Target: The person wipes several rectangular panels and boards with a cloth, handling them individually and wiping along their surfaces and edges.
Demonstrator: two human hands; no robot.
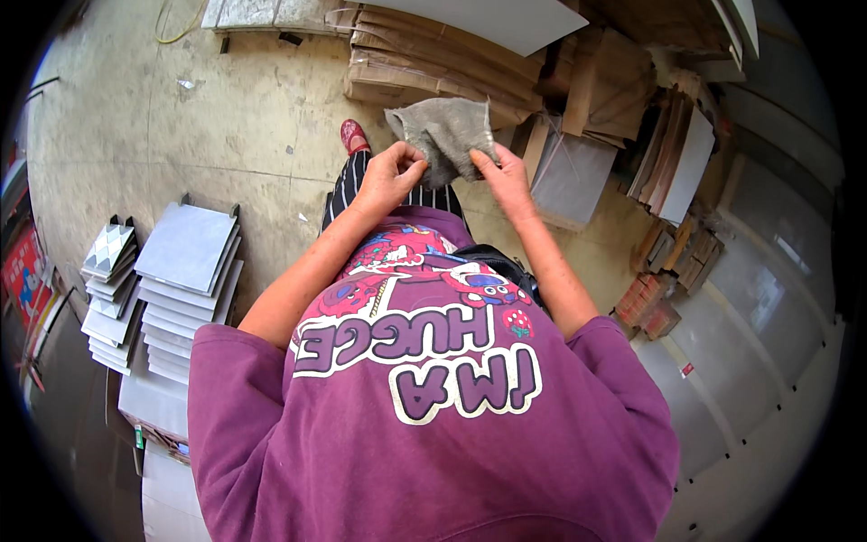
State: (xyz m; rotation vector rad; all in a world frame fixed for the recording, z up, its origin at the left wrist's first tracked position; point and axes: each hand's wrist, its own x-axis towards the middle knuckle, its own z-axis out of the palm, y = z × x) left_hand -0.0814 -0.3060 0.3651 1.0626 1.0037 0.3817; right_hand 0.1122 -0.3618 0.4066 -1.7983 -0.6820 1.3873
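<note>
A grey-brown cloth [447, 126] hangs between my two hands, creased and partly folded, with a pale edge on its right side. My left hand [395, 173] pinches its lower left part, fingers closed. On the other side, my right hand [506, 173] grips the lower right corner between thumb and fingers. Both hands are held out in front of my body, above my striped trousers [341, 191]. One red shoe [354, 135] shows beyond my left hand.
Brown cardboard packs [433, 59] are stacked ahead, under a white panel [515, 23]. To the right lean a grey slab [573, 176] and several wrapped boards [668, 158]. Sample tiles [185, 248] stand in tiered racks at left. Large pale slabs [750, 307] line the far right.
</note>
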